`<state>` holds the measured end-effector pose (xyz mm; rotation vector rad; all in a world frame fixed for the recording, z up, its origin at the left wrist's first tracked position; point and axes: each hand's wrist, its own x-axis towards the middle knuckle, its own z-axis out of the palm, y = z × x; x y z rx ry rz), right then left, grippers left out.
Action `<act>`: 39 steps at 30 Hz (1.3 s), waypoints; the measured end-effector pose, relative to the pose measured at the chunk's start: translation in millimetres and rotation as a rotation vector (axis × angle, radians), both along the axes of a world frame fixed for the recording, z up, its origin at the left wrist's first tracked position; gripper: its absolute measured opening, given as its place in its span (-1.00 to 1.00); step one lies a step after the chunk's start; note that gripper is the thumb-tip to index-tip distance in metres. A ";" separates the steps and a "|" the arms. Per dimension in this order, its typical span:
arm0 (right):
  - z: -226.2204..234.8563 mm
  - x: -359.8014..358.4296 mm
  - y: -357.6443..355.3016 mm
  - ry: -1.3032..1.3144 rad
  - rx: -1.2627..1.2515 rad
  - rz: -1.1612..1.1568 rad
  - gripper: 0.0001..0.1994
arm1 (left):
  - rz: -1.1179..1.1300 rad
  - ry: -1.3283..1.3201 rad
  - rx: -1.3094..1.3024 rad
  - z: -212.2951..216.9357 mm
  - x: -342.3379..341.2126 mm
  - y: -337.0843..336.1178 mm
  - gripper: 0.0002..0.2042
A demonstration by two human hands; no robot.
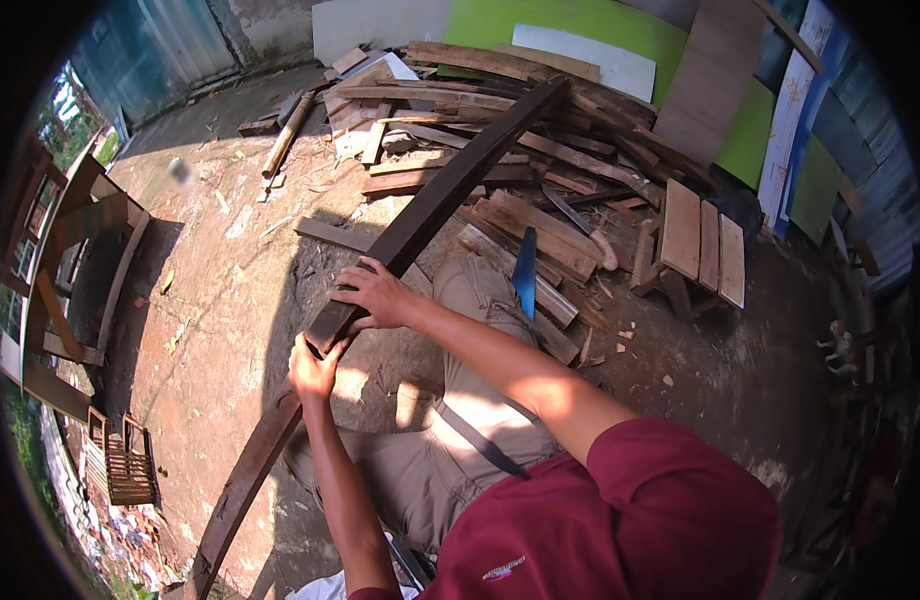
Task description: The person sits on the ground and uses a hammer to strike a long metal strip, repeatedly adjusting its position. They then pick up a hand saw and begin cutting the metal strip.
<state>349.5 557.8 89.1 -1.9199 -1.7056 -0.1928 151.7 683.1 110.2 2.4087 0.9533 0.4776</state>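
Note:
A long dark wooden beam [450, 190] slants from in front of me up to the far woodpile, its far end resting over the pile. My right hand [377, 296] is closed over the beam near its near end, fingers across the top. My left hand [314, 368] grips the corner of that same end from below, its thumb and fingers partly hidden. A second dark timber [242, 480] runs from under my left hand toward the lower left. Beside my bent knee stands a blue saw blade [525, 273]; its handle is hidden.
A heap of loose planks [450, 95] spreads ahead. Near it lie a curved blade with a wooden handle [582, 228] and a small slatted stool [695, 245]. On the left are a wooden chair frame [100, 265] and a small wooden rack [125, 465]. Green and white panels [585, 58] lean behind.

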 end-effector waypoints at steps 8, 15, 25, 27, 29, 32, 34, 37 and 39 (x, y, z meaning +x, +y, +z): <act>0.6 -5.5 -4.1 0.009 -0.010 -0.015 -0.10 | 0.012 0.017 0.027 -2.9 -2.2 -1.1 -0.24; -5.9 0.6 -7.3 -0.001 0.017 -0.024 -0.09 | 0.034 0.037 0.145 -8.4 -0.5 -12.3 -0.24; 3.3 -73.4 -49.8 0.317 0.087 -0.589 -0.02 | -0.073 -0.164 0.453 -11.6 -17.0 -4.5 -0.19; -25.0 -80.9 -70.5 0.563 0.086 -0.606 -0.03 | -0.083 -0.158 0.489 -24.3 -24.4 -12.1 -0.24; -37.7 -76.6 -85.6 0.703 -0.002 -0.631 -0.06 | -0.097 -0.167 0.474 -28.8 -27.4 -18.9 -0.26; -40.6 -60.1 -86.3 0.781 -0.355 -0.669 -0.14 | -0.051 -0.162 0.440 -29.1 -34.0 -18.6 -0.27; -33.3 -48.7 -72.5 0.834 -0.720 -0.714 -0.20 | -0.026 -0.155 0.443 -27.7 -40.3 -15.6 -0.26; -111.7 -11.6 -102.1 0.758 -0.644 -1.058 -0.24 | -0.037 -0.169 0.466 -25.4 -10.7 -33.7 -0.20; -130.2 -27.0 -108.3 0.630 -0.720 -1.354 -0.24 | -0.014 -0.152 0.502 -26.6 -15.1 -28.9 -0.15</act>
